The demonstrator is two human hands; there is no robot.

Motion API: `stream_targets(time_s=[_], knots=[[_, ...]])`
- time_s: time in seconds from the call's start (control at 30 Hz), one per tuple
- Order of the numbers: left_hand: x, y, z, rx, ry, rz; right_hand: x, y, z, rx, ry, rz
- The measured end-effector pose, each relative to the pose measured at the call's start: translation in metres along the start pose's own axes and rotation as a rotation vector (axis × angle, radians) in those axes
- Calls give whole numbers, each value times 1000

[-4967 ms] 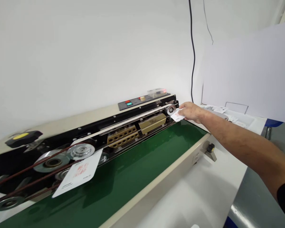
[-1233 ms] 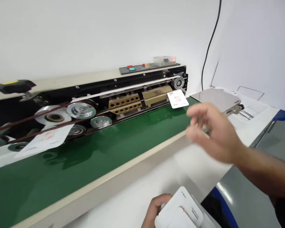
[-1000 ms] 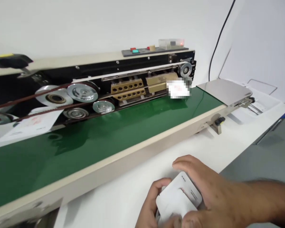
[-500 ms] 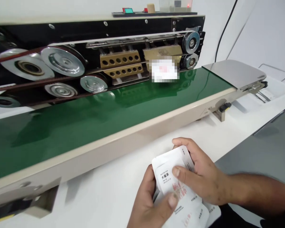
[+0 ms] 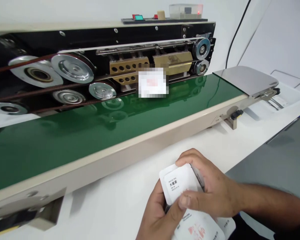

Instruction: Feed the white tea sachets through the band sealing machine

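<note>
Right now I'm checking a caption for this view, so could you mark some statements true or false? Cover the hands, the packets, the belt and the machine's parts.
1. The left hand and right hand both hold white packets. True.
2. The belt is red. False: it is green.
3. A pixelated white item partly hides the brass blocks with holes. True.
4. The metal plate is at the belt's left end in the picture. False: it is at the right end.
5. A red light shows in the clear box. True.
6. The hands rest on the belt. False: they are on the near side of it, apart from it.
</note>
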State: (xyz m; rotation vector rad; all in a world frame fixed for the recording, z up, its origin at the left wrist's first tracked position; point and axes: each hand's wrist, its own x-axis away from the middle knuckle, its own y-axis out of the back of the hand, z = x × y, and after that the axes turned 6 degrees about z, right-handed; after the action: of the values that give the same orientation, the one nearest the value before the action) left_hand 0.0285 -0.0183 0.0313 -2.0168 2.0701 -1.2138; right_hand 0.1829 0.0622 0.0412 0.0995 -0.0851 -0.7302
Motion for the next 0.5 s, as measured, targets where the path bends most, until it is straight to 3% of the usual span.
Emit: stream_targets(time_s=[0.1, 0.3, 0.4, 0.5], knots=[[0, 3, 2, -12, 53, -71, -1, 2, 1, 118, 35, 17], [0, 3, 2, -46, 98, -300, -3, 2, 2, 163, -111, 79], [-1, 0, 0, 64, 144, -376, -3, 3, 4, 182, -154, 59], [-3, -3, -1, 195, 178, -374, -4, 5, 6, 138, -255, 24]])
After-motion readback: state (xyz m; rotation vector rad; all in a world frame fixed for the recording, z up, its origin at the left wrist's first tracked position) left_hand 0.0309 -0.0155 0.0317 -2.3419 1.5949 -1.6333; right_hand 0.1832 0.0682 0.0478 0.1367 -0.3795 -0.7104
